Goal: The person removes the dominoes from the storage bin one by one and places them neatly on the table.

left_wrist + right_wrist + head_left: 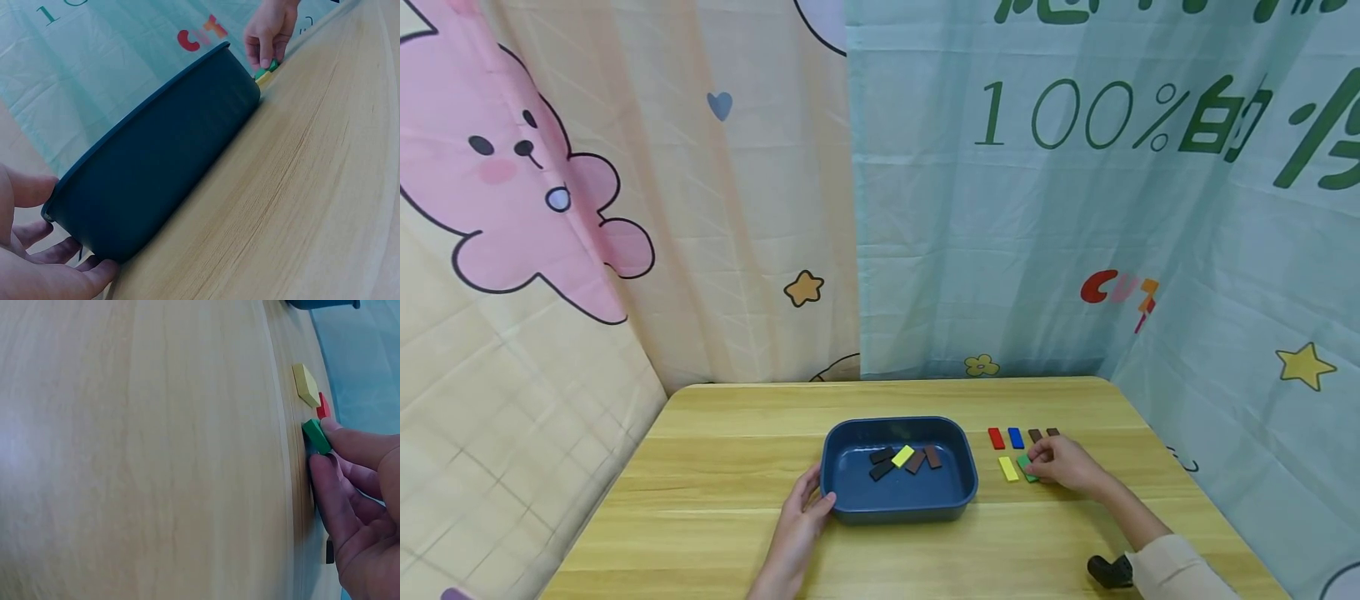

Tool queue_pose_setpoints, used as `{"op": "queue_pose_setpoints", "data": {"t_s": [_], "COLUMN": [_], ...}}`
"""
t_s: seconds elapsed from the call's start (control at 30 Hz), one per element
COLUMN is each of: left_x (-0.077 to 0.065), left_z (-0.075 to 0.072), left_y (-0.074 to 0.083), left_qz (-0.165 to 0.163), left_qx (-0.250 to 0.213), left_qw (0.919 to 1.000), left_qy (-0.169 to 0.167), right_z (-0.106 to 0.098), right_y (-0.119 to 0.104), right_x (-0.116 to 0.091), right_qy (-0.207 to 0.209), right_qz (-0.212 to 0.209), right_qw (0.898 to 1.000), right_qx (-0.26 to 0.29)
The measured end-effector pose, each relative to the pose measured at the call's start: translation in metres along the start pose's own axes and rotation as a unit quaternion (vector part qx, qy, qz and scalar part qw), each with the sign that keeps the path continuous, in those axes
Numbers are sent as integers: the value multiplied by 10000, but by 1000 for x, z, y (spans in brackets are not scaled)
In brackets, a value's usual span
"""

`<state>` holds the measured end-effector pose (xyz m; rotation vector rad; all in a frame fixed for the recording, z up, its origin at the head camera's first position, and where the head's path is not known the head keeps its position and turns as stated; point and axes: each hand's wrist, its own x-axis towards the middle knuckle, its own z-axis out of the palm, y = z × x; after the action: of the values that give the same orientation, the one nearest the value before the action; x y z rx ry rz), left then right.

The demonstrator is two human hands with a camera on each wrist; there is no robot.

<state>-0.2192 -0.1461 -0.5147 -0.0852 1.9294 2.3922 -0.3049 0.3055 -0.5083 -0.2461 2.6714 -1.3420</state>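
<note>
My left hand grips a dark blue plastic tub at its left end, thumb at the rim and fingers along the outer wall. Inside the tub lie black blocks, a yellow block and brown blocks. To the right, my right hand pinches a small green block between thumb and fingers, low over the table. Left of it lies another yellow block. Behind these sit a red block, a blue block and two brown blocks, partly covered by the hand.
The wooden table reaches back to printed curtains. A black object is beside the right sleeve, near the table's right side.
</note>
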Motion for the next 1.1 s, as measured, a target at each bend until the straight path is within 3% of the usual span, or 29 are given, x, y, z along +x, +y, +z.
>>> {"op": "queue_pose_setpoints", "data": {"t_s": [0.4,0.77,1.1], "left_x": [0,0,0], "left_z": [1,2,1], "left_y": [0,2,0], "left_qz": [-14,-33,-7], "left_qx": [33,57,22], "left_qw": [10000,10000,10000], "left_qy": [19,42,43], "right_z": [3,2,-2], "right_y": [0,-2,-9], "right_x": [-1,-4,-2], "right_qy": [171,351,447], "right_qz": [67,-29,-271], "right_qw": [9996,9988,9957], "right_qx": [-203,-330,-770]}}
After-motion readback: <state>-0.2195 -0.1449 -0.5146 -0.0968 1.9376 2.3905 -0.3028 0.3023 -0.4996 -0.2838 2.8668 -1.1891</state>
